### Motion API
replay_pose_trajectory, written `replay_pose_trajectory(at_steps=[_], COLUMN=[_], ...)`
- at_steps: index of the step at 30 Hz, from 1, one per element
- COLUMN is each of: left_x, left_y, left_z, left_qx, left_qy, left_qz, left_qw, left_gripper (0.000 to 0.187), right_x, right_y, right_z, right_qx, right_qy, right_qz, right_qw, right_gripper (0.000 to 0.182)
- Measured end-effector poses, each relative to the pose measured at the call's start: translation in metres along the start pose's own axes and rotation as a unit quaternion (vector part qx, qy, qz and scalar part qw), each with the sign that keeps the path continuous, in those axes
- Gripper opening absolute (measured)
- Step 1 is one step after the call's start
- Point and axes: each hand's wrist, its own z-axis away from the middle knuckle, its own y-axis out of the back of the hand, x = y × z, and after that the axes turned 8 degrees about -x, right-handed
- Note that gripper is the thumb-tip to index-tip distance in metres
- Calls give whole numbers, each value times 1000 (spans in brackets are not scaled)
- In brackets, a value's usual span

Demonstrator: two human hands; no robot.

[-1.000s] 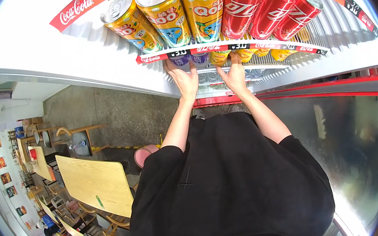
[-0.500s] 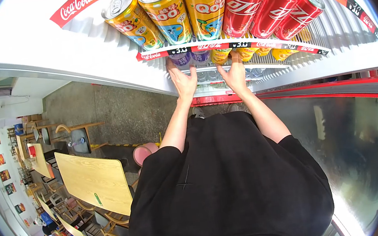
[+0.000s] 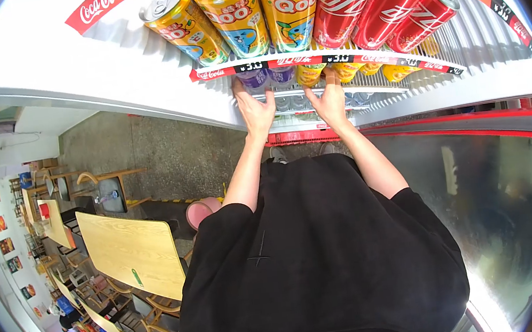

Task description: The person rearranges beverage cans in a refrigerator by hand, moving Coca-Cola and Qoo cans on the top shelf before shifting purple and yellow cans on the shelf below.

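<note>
Both my hands reach under the front edge of the top shelf [image 3: 294,61] of a drinks fridge. My left hand [image 3: 255,110] has its fingers stretched up along the left side of a purple drink [image 3: 254,79], its thumb apart. A second purple drink [image 3: 282,75] stands to the right of that one. At a yellow drink [image 3: 310,76], my right hand [image 3: 329,102] has its fingers up along the right side and its thumb spread to the left. The shelf edge partly hides the fingertips and the tops of these drinks; firm contact is not clear.
Yellow Qoo cans [image 3: 234,20] and red cola cans [image 3: 345,2] stand on the top shelf. More yellow drinks [image 3: 399,72] sit right of my hands. A glass door [image 3: 495,187] is at right. Tables [image 3: 132,251], chairs and a pink bin [image 3: 203,211] are at left.
The view has shifted very slightly. Both hands stay at nearly the same places among the lower drinks, with no drink visibly moved.
</note>
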Motion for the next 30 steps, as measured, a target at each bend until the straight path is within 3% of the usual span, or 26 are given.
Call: replay_pose_trajectory(at_steps=[23,26,30], left_x=[26,31,26], left_y=[13,14,14], left_z=[-18,-20,-19], left_qx=[-58,-53,-51], left_qy=[83,80,76], left_qz=[-45,-61,-67], left_qw=[994,993,994], left_gripper=[88,77,75], right_x=[-1,-2,-3], right_y=[1,2,3], right_z=[1,0,0], right_qx=[-14,-11,-14], right_qy=[-7,-1,-3], right_qz=[-3,8,10], right_qw=[1000,1000,1000], right_gripper=[69,68,68])
